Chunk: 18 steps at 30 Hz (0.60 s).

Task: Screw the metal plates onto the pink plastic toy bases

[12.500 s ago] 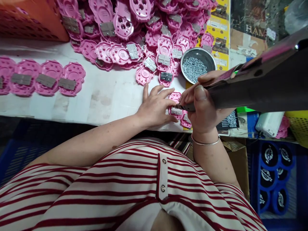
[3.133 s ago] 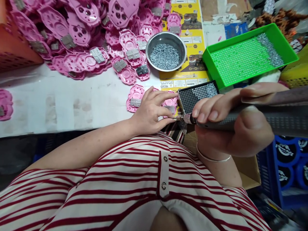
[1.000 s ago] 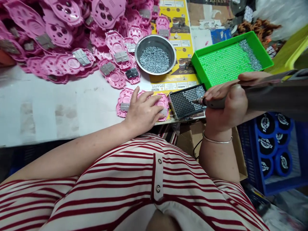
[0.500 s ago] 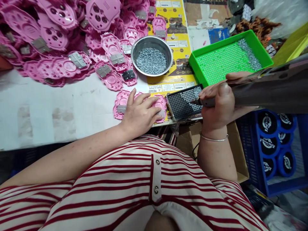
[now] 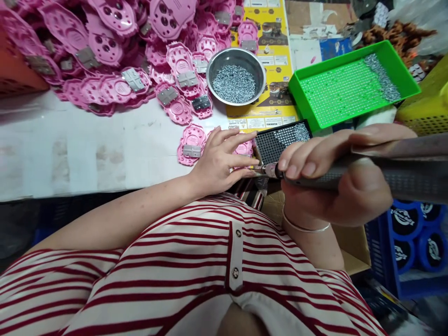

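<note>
Pink pile (image 5: 103,53): heaped across the upper left of the frame.
Outer pink part (image 5: 192,136): flat on the table (image 5: 150,154) at centre, just left of the left hand, bearing a grey plate (image 5: 192,151).
Left hand (image 5: 217,164): centre, palm down, fingers partly spread; thumb and forefinger at the bit's tip. Whether they pinch a screw, I cannot tell.
Inner pink part (image 5: 244,148): centre, partly hidden beneath those fingers.
Bit (image 5: 270,171): just below the black tray (image 5: 275,145).
Right hand (image 5: 331,150): right of centre, wrapped around the driver (image 5: 413,179).
Step in hand: seemingly, fingertips guiding the bit.
Next move calls for: probably a steady driver and careful alignment, fingertips clear of the tip.
</note>
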Available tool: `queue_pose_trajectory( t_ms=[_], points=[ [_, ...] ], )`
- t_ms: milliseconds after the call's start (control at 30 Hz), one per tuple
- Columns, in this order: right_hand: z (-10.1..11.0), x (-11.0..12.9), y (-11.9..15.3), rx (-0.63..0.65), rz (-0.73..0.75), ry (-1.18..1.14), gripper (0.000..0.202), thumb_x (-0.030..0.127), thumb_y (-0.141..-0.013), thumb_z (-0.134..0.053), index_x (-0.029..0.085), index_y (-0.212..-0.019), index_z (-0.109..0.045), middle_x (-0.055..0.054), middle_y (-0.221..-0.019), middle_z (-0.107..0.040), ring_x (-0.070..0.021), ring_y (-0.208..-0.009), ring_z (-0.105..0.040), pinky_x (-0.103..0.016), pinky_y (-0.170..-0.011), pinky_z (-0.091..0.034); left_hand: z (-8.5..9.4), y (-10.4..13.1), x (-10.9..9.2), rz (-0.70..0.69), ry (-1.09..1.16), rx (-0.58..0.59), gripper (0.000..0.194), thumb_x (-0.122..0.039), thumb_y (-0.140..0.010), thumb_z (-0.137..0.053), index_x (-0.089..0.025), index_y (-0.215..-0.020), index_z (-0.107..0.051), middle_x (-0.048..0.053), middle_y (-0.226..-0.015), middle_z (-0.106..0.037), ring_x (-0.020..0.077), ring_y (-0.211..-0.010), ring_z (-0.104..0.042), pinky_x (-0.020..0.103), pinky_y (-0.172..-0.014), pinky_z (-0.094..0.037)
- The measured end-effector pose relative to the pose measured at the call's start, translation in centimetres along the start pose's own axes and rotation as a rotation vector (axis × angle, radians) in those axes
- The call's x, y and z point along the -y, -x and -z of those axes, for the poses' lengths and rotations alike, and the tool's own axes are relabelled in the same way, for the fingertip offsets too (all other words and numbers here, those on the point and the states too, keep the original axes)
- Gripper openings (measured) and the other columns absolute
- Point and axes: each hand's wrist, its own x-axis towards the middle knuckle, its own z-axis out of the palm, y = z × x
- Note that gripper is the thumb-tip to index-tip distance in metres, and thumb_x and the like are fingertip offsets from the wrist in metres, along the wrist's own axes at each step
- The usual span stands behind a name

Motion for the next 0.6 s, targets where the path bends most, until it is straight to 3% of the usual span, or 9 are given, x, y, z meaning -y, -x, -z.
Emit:
queue_pose_trajectory(
  t_ms=[200, 367, 467, 600],
  points=[
    [-0.4, -1.2, 0.5, 0.121, -0.009, 0.019, 0.008, 0.035, -0.090, -0.058, 0.031, -0.096, -0.063, 0.008, -0.055, -0.043, -0.0091, -0.038, -0.043, -0.024, -0.034, -0.040, 0.3, 0.3, 0.2, 0.033, 0.055, 0.019, 0.014, -0.046, -0.084, -0.074, -0.033, -0.089, -0.079, 0.000, -0.137, -0.064, 0.0255, -0.129, -0.049, 0.049, -0.114, -0.033],
    [0.2, -2.4, 2.0, 0.032, -0.024, 0.196, 0.009, 0.042, -0.090, -0.057, 0.036, -0.096, -0.058, 0.006, -0.056, -0.037, -0.0111, -0.041, -0.040, -0.027, -0.038, -0.043, -0.1, 0.4, 0.6, 0.113, -0.101, 0.060, 0.057, -0.059, -0.070, -0.082, -0.025, -0.115, -0.072, 0.009, -0.142, -0.059, 0.0352, -0.130, -0.047, 0.061, -0.115, -0.028],
    [0.4, -3.2, 2.9, -0.032, -0.055, 0.242, 0.019, 0.042, -0.089, -0.059, 0.039, -0.108, -0.057, 0.006, -0.059, -0.041, -0.0118, -0.045, -0.044, -0.029, -0.043, -0.045, -0.2, 0.4, 0.6, 0.141, -0.162, 0.091, 0.048, -0.055, -0.074, -0.080, -0.025, -0.112, -0.073, 0.009, -0.144, -0.057, 0.0375, -0.133, -0.045, 0.067, -0.116, -0.021],
    [0.6, -4.2, 3.5, -0.048, -0.089, 0.220, 0.023, 0.041, -0.087, -0.063, 0.039, -0.109, -0.059, 0.007, -0.065, -0.047, -0.0098, -0.044, -0.043, -0.028, -0.043, -0.044, -0.1, 0.4, 0.5, 0.125, -0.184, 0.109, 0.034, -0.051, -0.081, -0.076, -0.028, -0.106, -0.075, 0.007, -0.144, -0.058, 0.0366, -0.134, -0.045, 0.069, -0.117, -0.020]
  ],
)
